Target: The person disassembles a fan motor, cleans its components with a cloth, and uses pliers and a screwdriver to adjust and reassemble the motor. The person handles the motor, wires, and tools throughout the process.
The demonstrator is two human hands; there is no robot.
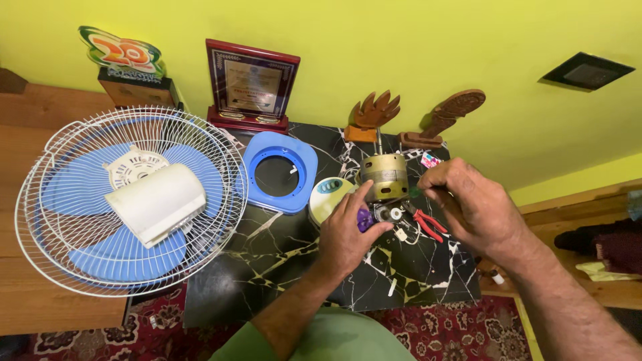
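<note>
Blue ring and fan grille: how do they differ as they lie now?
The blue ring is a small solid plastic frame lying flat on the black marble slab; the fan grille is a far larger white wire cage, lying left of the slab. The ring's round opening is empty; the grille holds blue blades with a white cover on top. Both are round fan parts, untouched by either hand.

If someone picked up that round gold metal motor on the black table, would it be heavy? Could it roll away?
The motor looks like solid metal, so it is probably heavy for its size. Its round body might roll if laid on its side, though the left hand steadies it upright now. The thin shaft sticking out the top makes tipping seem possible.
</note>
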